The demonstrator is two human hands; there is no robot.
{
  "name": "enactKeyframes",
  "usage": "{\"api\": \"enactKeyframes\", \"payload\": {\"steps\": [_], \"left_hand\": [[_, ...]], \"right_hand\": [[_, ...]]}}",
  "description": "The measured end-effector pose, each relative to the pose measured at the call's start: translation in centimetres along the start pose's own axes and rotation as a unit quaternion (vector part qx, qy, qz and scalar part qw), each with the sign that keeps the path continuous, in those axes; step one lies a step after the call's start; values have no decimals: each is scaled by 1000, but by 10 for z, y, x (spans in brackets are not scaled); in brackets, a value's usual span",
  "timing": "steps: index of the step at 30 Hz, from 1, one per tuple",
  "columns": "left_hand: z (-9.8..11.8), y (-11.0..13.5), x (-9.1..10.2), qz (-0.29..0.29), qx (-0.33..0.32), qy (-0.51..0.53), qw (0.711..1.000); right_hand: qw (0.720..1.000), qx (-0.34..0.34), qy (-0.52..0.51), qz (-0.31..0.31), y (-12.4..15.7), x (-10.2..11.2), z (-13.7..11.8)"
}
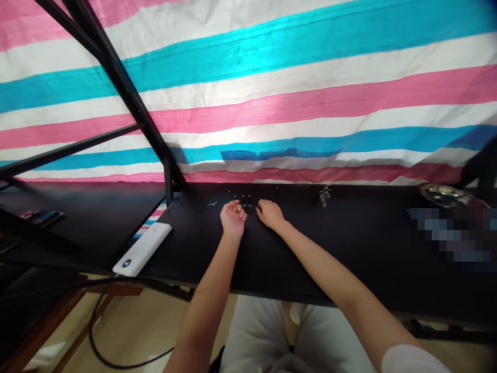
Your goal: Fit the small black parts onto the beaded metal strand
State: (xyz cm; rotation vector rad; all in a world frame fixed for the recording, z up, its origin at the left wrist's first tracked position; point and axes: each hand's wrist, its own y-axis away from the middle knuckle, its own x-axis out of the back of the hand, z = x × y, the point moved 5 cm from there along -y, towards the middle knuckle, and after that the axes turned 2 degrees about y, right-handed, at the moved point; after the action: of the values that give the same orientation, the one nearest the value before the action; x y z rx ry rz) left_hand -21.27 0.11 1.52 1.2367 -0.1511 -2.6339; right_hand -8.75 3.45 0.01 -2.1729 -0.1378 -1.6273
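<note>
My left hand [233,219] is turned palm up above the black table, its fingers curled in. Whatever lies inside them, if anything, is too small to make out. Close by on the right, my right hand [271,214] rests palm down on the tabletop, fingers bent and the thumb a little apart from them. Nothing shows in its grasp. Just beyond and between both hands stand small dark cylinders [249,200] with lighter ends, in a short row. One of them, by my left fingertips, is partly hidden.
A cluster of small greyish pieces [324,197] lies to the right, with a row of tiny bits [302,185] along the back edge. White scraps [213,203] lie left. A white power bank [143,249], a shiny metal dish [446,196] and a black frame [135,103] flank the workspace.
</note>
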Motion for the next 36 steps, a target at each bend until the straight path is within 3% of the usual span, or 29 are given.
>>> {"api": "enactKeyframes", "payload": {"steps": [6,9,11,15,18,21,25,31,36], "left_hand": [[-1,1,-8,-46,-41,-91,994],[-12,9,-17,-102,-105,-227,963],[-29,17,-23,-150,-127,-338,920],[-67,36,-37,-260,-155,-508,807],[-87,47,-49,-321,-194,-584,720],[-103,50,-63,-361,-225,-628,652],[-129,42,-86,-363,-247,-679,588],[-162,15,-118,-278,-238,-735,571],[-177,5,-131,-280,-248,-767,521]], "right_hand": [[999,1,34,-2,28,12,15],[998,-20,53,-1,45,22,29],[997,-47,57,-2,57,30,43],[989,-132,57,-20,79,46,81],[974,-213,63,-47,92,58,114],[955,-288,51,-53,101,66,146],[940,-340,18,4,106,71,178],[930,-357,6,86,106,62,191],[928,-356,5,113,100,57,191]]}}
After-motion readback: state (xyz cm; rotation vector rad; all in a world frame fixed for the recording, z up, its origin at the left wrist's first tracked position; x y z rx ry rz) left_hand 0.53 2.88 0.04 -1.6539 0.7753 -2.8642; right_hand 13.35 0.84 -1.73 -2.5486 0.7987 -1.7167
